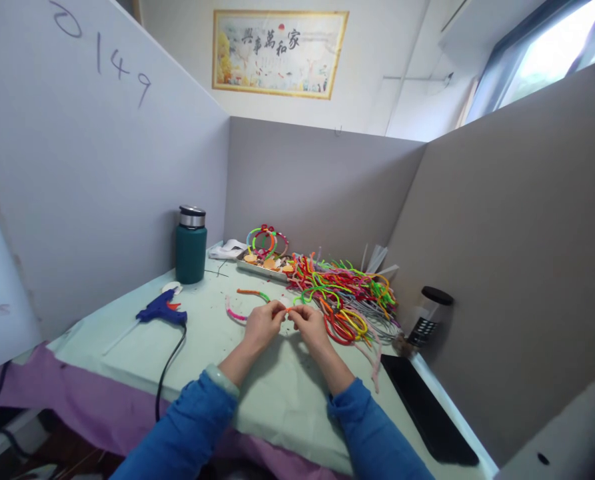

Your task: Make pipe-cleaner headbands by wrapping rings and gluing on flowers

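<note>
My left hand (263,327) and my right hand (312,328) meet above the middle of the table, fingertips almost touching. Both pinch a small bit of orange pipe cleaner (288,309), mostly hidden by the fingers. Just beyond my left hand lies a curved stem, its orange and green part (253,293) at the top. A pink and white curved piece (234,315) rests to its left. Close behind my right hand spreads a tangled pile of coloured pipe cleaners (340,280), with red and yellow loops nearest.
A blue glue gun (162,309) with a black cord lies left, near a green bottle (191,250). At the back a metal tray (262,269) holds small pieces and coloured rings. On the right are a black slab (427,407) and a clear black-lidded container (427,317). Grey partitions enclose the table.
</note>
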